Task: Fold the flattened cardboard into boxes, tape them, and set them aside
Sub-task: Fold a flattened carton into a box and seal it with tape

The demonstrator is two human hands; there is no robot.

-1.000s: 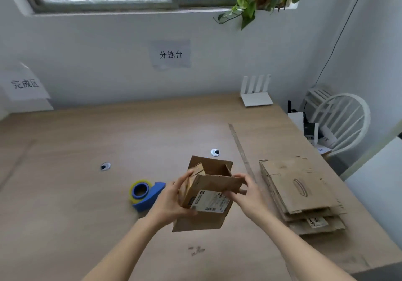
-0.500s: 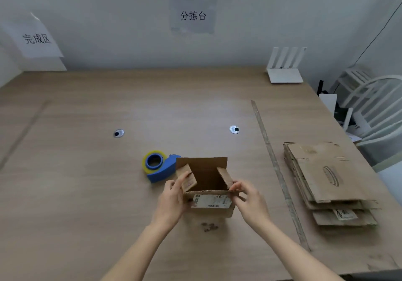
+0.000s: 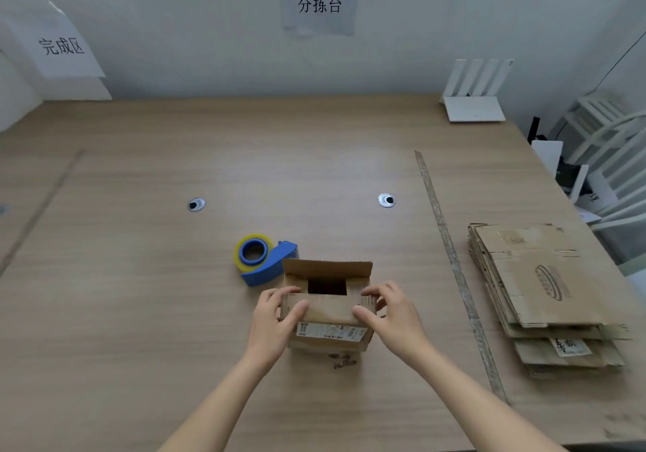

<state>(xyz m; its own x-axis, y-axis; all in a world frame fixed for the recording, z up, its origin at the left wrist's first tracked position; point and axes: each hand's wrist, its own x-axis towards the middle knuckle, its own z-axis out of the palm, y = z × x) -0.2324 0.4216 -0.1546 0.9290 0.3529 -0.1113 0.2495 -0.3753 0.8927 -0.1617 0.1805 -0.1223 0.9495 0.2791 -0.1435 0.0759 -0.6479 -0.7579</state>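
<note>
Head view shows the left hand [image 3: 271,325] and right hand [image 3: 393,317] each grasping an end of the near flap of the cardboard box [image 3: 328,332], which stands on the table [image 3: 140,311]. At 11 o'clock just beyond the box sits the blue tape dispenser [image 3: 264,259]; at 3 o'clock, well apart, lies the flattened cardboard stack [image 3: 545,290].

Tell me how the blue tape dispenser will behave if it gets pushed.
The tape dispenser lies flat on the table, so it would probably slide rather than roll. It looks light, likely shifting easily. The cardboard box beside it may block it.
</note>
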